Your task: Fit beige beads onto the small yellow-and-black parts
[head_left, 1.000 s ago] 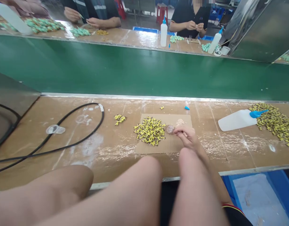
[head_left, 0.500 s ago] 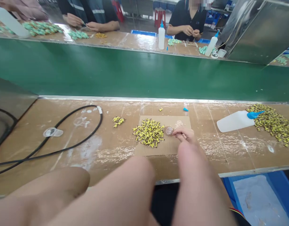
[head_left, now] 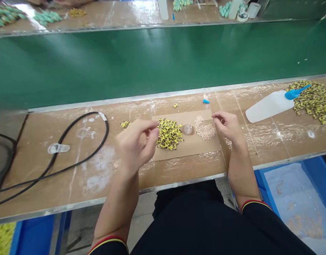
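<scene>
On a cardboard sheet lie a heap of small yellow-and-dark pieces, a small clear round cup and a pile of tiny pale beads. My left hand, slightly blurred, hovers at the heap's left edge with thumb and fingers curled together. Beside the bead pile, to its right, my right hand has thumb and forefinger pinched. Anything in either pinch is too small or hidden to make out.
A white squeeze bottle with a blue nozzle lies by a larger yellow-and-dark pile at right. A black cable loops across the left, under a clear plastic scoop-like piece. A green panel stands behind.
The view has tipped downward. My right hand has moved right from beside the clear cup, uncovering the beads. My left hand now shows at the yellow heap; large blurred skin has left the foreground.
</scene>
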### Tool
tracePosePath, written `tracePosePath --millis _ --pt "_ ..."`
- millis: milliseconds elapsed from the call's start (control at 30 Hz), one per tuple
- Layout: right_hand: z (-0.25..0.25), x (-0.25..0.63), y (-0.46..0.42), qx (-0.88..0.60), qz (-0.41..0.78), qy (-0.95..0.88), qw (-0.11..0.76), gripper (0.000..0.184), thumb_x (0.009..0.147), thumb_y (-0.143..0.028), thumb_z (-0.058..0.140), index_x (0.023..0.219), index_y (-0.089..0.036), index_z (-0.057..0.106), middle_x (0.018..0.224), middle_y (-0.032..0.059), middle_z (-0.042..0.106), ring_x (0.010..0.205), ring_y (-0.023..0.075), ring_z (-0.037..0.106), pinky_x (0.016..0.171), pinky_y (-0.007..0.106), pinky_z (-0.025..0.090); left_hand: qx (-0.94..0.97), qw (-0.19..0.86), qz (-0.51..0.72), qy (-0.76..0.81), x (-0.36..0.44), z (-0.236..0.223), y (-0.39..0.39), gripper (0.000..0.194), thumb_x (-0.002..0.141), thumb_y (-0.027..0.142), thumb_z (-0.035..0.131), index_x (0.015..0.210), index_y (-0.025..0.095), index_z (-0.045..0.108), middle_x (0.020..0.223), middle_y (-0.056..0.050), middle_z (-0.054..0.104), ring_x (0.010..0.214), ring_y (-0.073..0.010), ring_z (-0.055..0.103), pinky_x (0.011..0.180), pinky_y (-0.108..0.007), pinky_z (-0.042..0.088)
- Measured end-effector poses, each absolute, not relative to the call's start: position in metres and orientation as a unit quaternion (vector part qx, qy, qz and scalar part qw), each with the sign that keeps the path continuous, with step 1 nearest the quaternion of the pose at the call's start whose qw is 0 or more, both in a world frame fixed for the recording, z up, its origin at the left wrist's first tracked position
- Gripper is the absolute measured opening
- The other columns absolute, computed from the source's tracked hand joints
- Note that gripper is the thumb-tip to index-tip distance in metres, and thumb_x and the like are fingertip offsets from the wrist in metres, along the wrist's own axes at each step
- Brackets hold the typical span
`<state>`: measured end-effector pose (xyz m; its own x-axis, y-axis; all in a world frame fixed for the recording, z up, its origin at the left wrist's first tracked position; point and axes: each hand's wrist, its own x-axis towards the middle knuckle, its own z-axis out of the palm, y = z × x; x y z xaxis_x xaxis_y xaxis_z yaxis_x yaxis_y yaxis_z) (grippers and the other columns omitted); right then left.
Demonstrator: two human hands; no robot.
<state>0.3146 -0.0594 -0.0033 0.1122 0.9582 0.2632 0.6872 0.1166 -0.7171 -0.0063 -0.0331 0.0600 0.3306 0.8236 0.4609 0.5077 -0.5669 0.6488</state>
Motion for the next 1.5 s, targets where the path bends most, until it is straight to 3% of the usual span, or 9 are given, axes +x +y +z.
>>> tracePosePath --millis 100,300,500,800,1033,1167,1267,1367,1500 --pt "-0.010 0.317 -0.057 -0.650 0.179 -0.663 0.326 0.024 0.088 -0.023 0.055 0.095 -0.019 0.078 0.084 0.0051 0.074 0.069 0.0176 0.063 0.072 0.035 0.050 0.854 0.167 0.283 0.402 -0.002 0.031 -0.003 0.022 0.098 0.029 0.055 0.108 0.019 0.072 0.100 -0.009 0.074 0.094 -0.0237 0.067 0.086 -0.039 0.054" --pt "-0.031 0.314 -0.048 -0.699 0.128 -0.653 0.262 0.025 0.093 -0.025 0.057 0.103 -0.022 0.079 0.101 0.0094 0.073 0.090 0.0249 0.068 0.082 0.042 0.053 0.886 0.157 0.165 0.403 0.006 -0.018 0.017 0.035 0.099 0.032 0.052 0.128 0.019 0.067 0.138 -0.016 0.065 0.132 -0.0356 0.056 0.108 -0.054 0.043" --pt "-0.042 0.318 -0.042 -0.699 0.146 -0.646 0.269 0.017 0.091 -0.031 0.065 0.092 -0.023 0.080 0.091 0.0071 0.073 0.083 0.0242 0.068 0.079 0.041 0.053 0.877 0.199 0.180 0.398 0.004 -0.031 0.008 0.031 0.102 0.032 0.048 0.117 0.019 0.072 0.127 -0.013 0.072 0.121 -0.0299 0.065 0.102 -0.047 0.047" --pt "-0.046 0.311 -0.042 -0.694 0.075 -0.685 0.206 0.022 0.098 -0.028 0.051 0.085 -0.024 0.068 0.091 0.0087 0.070 0.088 0.0262 0.063 0.071 0.037 0.046 0.846 0.249 0.242 0.405 -0.005 -0.033 0.013 0.022 0.102 0.029 0.053 0.101 0.021 0.073 0.116 -0.010 0.076 0.114 -0.0257 0.068 0.099 -0.044 0.050" --pt "-0.027 0.310 -0.048 -0.616 0.102 -0.696 0.355 0.019 0.102 -0.033 0.057 0.088 -0.024 0.065 0.084 0.0047 0.069 0.076 0.0207 0.063 0.069 0.034 0.049 0.822 0.258 0.296 0.413 -0.008 -0.029 0.013 0.021 0.101 0.030 0.055 0.091 0.021 0.070 0.110 -0.008 0.078 0.106 -0.0233 0.072 0.094 -0.041 0.051" --pt "-0.012 0.290 -0.057 -0.571 0.103 -0.711 0.397 0.020 0.102 -0.034 0.059 0.086 -0.025 0.067 0.081 0.0037 0.069 0.074 0.0197 0.064 0.067 0.034 0.050 0.755 0.266 0.417 0.430 -0.003 -0.017 0.004 0.020 0.100 0.031 0.055 0.086 0.020 0.064 0.104 -0.007 0.079 0.101 -0.0215 0.073 0.093 -0.040 0.055" --pt "-0.007 0.272 -0.064 -0.552 0.117 -0.709 0.423 0.020 0.102 -0.035 0.059 0.086 -0.026 0.068 0.079 0.0037 0.069 0.072 0.0202 0.064 0.066 0.035 0.051 0.651 0.395 0.514 0.395 0.007 -0.008 -0.010 0.026 0.104 0.041 0.052 0.086 0.021 0.055 0.095 -0.006 0.077 0.078 -0.0151 0.073 0.072 -0.031 0.059" --pt "-0.007 0.259 -0.070 -0.526 0.141 -0.709 0.448 0.016 0.101 -0.031 0.059 0.089 -0.027 0.069 0.081 0.0038 0.069 0.073 0.0203 0.064 0.066 0.035 0.052 0.527 0.598 0.517 0.313 0.022 -0.004 -0.025 0.033 0.102 0.050 0.055 0.087 0.023 0.044 0.081 0.000 0.070 0.051 -0.0080 0.061 0.047 -0.022 0.047" --pt "-0.008 0.245 -0.075 -0.493 0.155 -0.721 0.462 0.013 0.101 -0.027 0.059 0.092 -0.026 0.068 0.082 0.0040 0.068 0.074 0.0204 0.065 0.064 0.035 0.053 0.402 0.751 0.456 0.258 0.041 -0.004 -0.040 0.032 0.094 0.042 0.068 0.095 0.025 0.041 0.071 0.008 0.054 0.045 -0.0043 0.046 0.044 -0.018 0.034"
